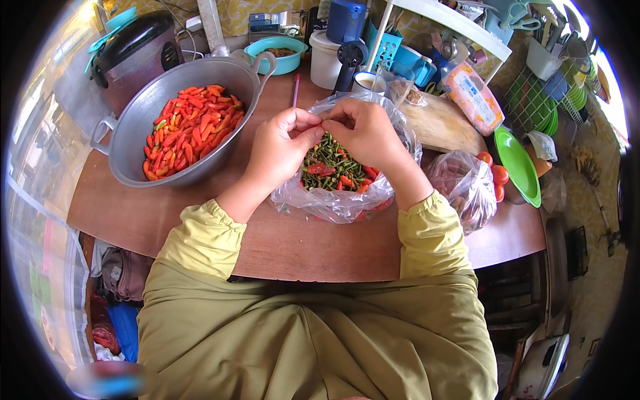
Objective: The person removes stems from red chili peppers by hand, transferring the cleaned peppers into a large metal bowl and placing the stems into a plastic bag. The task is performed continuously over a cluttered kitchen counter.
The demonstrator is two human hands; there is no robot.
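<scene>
My left hand [284,145] and my right hand [367,131] meet above an open clear plastic bag [337,204]. Their fingertips pinch a small chili pepper, mostly hidden by the fingers, with a bit of green stem at my right fingers. Green chili stems [332,155] and some red chilies [367,175] lie in the bag below. Left of my hands, a two-handled metal pan [131,145] holds many red and orange chilies [195,130].
A knotted plastic bag [467,185], tomatoes [500,175] and a green plate [517,167] stand at the right. Behind are a wooden cutting board [445,125], a mug [369,83], a white bucket [322,62], a turquoise bowl [280,61] and a rice cooker [135,55].
</scene>
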